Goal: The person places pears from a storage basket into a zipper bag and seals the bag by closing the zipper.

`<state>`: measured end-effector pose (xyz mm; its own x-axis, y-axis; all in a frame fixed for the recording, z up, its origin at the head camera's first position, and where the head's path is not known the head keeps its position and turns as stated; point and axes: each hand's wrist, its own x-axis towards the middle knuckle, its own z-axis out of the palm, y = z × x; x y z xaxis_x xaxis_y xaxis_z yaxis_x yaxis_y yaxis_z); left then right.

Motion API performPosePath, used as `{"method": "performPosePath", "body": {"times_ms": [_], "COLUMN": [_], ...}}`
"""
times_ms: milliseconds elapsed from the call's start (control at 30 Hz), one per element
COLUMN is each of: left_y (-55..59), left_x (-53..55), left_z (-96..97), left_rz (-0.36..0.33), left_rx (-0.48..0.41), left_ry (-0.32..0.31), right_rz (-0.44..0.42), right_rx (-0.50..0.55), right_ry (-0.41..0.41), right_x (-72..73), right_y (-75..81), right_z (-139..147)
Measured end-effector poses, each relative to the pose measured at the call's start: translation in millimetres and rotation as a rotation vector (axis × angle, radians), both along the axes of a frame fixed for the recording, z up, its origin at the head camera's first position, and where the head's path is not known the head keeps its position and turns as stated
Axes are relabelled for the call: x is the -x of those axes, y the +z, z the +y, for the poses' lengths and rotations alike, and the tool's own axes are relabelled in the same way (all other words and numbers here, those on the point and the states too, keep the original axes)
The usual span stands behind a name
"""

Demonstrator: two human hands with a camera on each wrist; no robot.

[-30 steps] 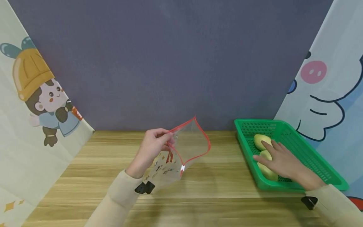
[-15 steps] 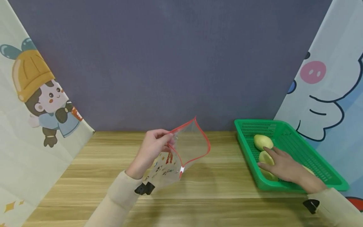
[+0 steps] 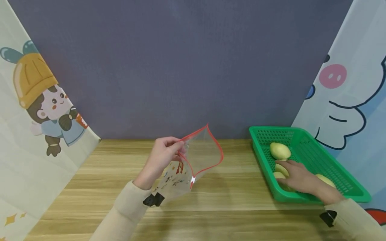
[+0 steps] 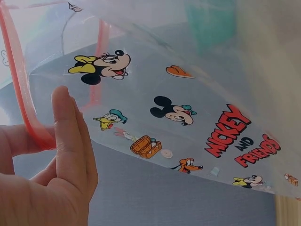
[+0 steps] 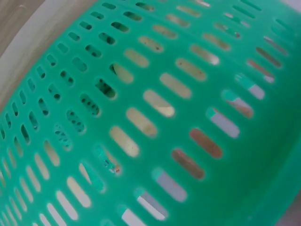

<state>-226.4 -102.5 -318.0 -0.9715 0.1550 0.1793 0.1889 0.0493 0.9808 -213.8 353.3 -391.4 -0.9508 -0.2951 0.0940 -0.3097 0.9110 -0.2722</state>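
Observation:
A clear slider zip bag (image 3: 176, 177) with a red-edged mouth hangs spread from my left hand (image 3: 163, 155), whose thumb and fingers pinch the red rim. In the left wrist view, cartoon prints and red lettering cover the bag (image 4: 188, 127). To the right, my right hand (image 3: 298, 175) reaches into a green basket (image 3: 262, 167). Its fingers curl over a pale yellow oval fruit (image 3: 281, 170), with the thumb on the near side; the palm hides part of it. The right wrist view shows mostly the slotted basket wall (image 5: 155, 122), hiding the hand's grip.
Another yellow fruit (image 3: 280, 151) lies at the basket's far end, and one more (image 3: 325, 180) shows beyond the wrist. The wooden table (image 3: 229, 221) meets a dark grey backdrop (image 3: 181, 67); printed cloths hang at both sides.
My right hand has shifted slightly within the basket, its fingers closing from spread to curled on the fruit. The fruit near the right wrist has come into view. My left hand and the bag stay put.

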Motion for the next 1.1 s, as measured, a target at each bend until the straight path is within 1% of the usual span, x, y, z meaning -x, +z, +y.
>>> {"method": "performPosePath", "body": {"times_ms": [133,267,400,600,700,800,933,1100], "left_y": [0.0,0.1,0.4,0.5,-0.3,-1.7,-3.2,-4.1], "left_x": [0.9,1.8,1.8,1.7,1.8,2.1,2.5,2.1], "left_z": [0.5,0.4,0.2,0.4,0.4,0.3,0.5,0.2], "left_rz": [-0.004,-0.006,0.001,0.002,0.000,-0.002,-0.004,0.003], "left_rx": [0.003,0.007,0.006,-0.002,-0.003,-0.004,-0.006,-0.008], "left_ry": [-0.002,-0.002,-0.003,-0.008,-0.010,-0.012,-0.013,-0.013], "right_rz": [0.009,-0.011,-0.069,-0.150,-0.182,-0.195,-0.186,-0.182], "right_rx": [-0.007,-0.019,-0.021,0.010,0.007,-0.010,-0.016,-0.009], "right_ry": [0.027,0.047,0.068,0.096,0.118,0.132,0.111,0.057], "right_x": [2.1,5.3,9.3,15.0,17.5,19.1,20.0,19.0], "right_y": [-1.4,-3.4,-3.3,-3.0,-5.0,-8.3,-11.8,-12.7], "right_z": [-1.3,-2.0,-2.1,2.5,5.2,6.8,7.1,7.0]}}
